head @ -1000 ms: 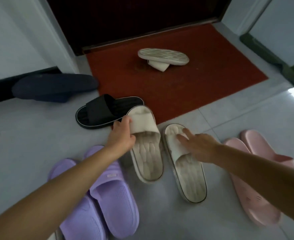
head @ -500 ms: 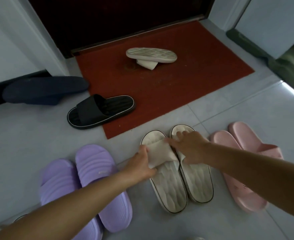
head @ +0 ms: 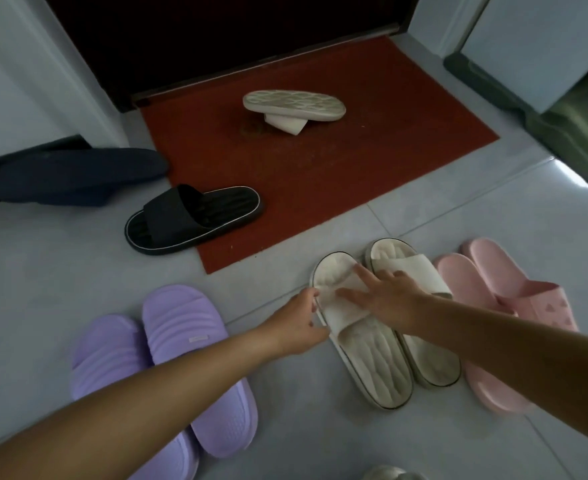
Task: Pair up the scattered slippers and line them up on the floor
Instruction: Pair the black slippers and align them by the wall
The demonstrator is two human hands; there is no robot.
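Two cream slippers lie side by side, toes pointing away: the left cream slipper (head: 372, 368) and the right cream slipper (head: 412, 270). My left hand (head: 297, 323) pinches the left edge of the left one's strap. My right hand (head: 386, 299) rests flat on that same strap, fingers spread. A purple pair (head: 181, 341) sits to the left and a pink pair (head: 472, 282) to the right, touching the cream pair. A black slipper (head: 188, 220) lies alone at the mat's corner. A dark navy slipper (head: 78, 174) lies by the wall. Another cream slipper (head: 292, 105) lies sole-up on the mat.
A red doormat (head: 355, 174) lies before the dark doorway (head: 216, 36). A green mat (head: 569, 126) is at the far right by a white door. Part of a pale slipper (head: 389, 474) shows at the bottom edge. Grey floor tiles (head: 43, 271) spread to the left.
The two cream slippers came together and slid right, up against the pink pair. My right hand shifted from the right cream slipper onto the left one's strap.
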